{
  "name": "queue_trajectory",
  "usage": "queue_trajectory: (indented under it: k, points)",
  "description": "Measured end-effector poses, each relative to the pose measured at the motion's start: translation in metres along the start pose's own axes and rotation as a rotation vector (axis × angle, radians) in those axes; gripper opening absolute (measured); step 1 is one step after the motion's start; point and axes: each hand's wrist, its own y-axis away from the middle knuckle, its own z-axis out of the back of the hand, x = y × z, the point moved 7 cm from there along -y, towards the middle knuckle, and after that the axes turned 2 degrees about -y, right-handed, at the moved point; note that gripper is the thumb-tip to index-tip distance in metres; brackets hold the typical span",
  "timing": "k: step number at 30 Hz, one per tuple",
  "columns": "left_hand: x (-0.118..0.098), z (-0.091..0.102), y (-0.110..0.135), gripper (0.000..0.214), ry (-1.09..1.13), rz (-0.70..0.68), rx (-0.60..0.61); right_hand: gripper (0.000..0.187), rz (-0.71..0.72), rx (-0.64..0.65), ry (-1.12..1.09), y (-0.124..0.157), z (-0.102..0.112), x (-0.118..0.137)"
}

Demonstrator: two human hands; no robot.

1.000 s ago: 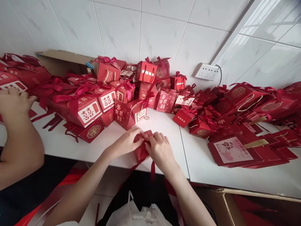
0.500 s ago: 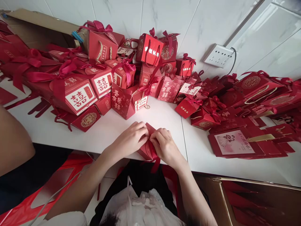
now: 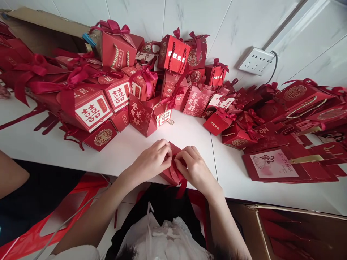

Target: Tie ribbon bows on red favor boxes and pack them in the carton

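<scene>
Leftward goes a co-worker's arm, nearer the frame's edge than a half-second ago, while bare desk runs centre to lower right. Ribboned boxes bank up across left and centre, picture-fronted red bags block the right; just below centre, by the near edge, sits the small red box between left hand and right hand, fingers bent over it, exact grip hidden.

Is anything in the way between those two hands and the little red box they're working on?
Nothing visible: the left hand and the right hand are both at the little red box. The nearest other box stands farther back on the white table, not in between.
</scene>
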Motion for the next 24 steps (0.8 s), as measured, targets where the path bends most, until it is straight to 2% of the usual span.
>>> queue_trajectory:
  k: [10, 17, 24]
  points:
    - [-0.003, -0.001, 0.000, 0.008, 0.068, -0.006, 0.089, 0.015, 0.060, -0.041, -0.054, 0.006, -0.002, -0.004]
    - [-0.006, -0.002, 0.003, 0.009, 0.023, 0.005, -0.029, 0.015, -0.004, -0.001, -0.127, 0.010, 0.004, -0.011]
    - [-0.005, -0.002, 0.004, 0.009, 0.056, 0.021, -0.054, 0.005, -0.021, -0.032, -0.162, 0.011, 0.006, -0.006]
